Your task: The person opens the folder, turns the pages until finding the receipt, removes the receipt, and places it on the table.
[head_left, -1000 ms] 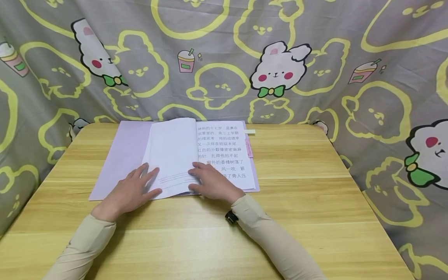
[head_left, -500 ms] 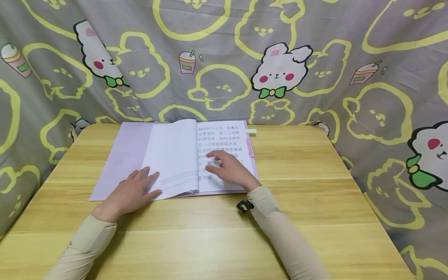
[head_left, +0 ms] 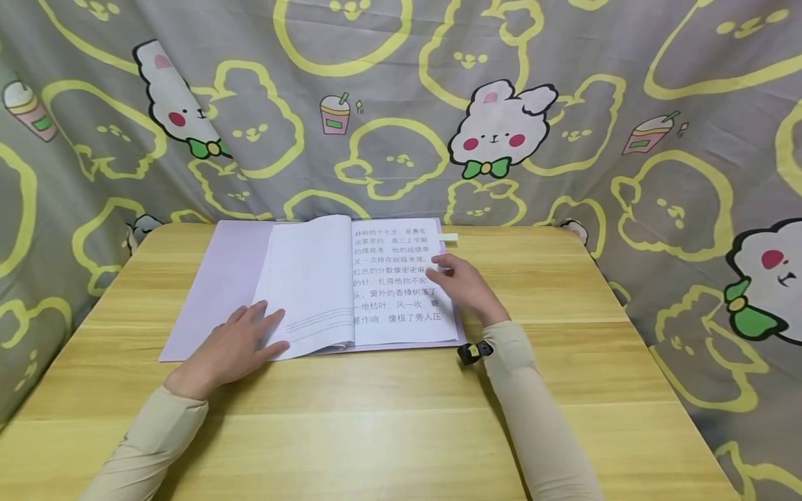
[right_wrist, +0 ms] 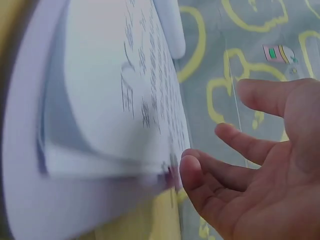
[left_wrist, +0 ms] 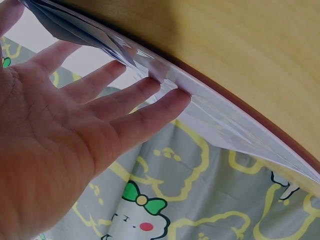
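A lilac-covered book or folder [head_left: 209,299] lies open on the wooden table. Its left page [head_left: 310,268] is mostly blank, with small lines of print at the bottom and a curved, lifted edge at the middle. Large Chinese characters fill the right page [head_left: 391,282]. My left hand [head_left: 228,348] rests with spread fingers on the lower left corner of the left page; in the left wrist view its fingertips meet the loose sheet edges. Over the right page's outer edge hovers my right hand [head_left: 473,289], fingers loosely bent, nothing between them in the right wrist view [right_wrist: 250,165].
A pale green tab [head_left: 448,240] sticks out from the book's right side. A black strap with a small device [head_left: 475,352] is on the right wrist. Grey curtain [head_left: 388,83] with cartoon rabbits hangs behind and beside the table [head_left: 351,431].
My right hand has moved rightward from the middle fold, across the printed page, to its outer edge, uncovering the text. My left hand has stayed in place.
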Demonstrator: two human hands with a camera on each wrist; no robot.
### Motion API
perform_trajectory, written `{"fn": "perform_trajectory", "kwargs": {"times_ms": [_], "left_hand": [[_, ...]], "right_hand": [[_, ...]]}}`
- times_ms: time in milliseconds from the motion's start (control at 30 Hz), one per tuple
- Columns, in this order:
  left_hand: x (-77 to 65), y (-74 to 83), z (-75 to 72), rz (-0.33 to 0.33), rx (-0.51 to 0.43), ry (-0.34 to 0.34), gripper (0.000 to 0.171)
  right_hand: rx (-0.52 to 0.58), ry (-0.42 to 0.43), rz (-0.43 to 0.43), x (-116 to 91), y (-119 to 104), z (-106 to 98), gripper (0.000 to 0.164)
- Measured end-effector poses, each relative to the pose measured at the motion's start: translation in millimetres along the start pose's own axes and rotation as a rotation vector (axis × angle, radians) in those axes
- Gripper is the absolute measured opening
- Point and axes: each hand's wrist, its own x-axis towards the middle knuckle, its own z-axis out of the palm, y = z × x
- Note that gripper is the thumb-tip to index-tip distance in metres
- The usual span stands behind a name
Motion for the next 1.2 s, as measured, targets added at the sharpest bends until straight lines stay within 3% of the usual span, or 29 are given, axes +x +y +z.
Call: {"fn": "perform_trajectory", "kwargs": {"times_ms": [300, 1200], "left_hand": [[1.2, -1.4, 0.1, -0.001, 0.006, -0.008, 0.071], [2.6, -3.6, 1.9, 0.009, 0.007, 0.001, 0.070]], "right_hand": [[0.052, -0.024, 0.020, 2.3, 15.8, -14.1, 0.054], [0.014, -0.068, 0.036, 5.0, 19.7, -7.4, 0.053]]}}
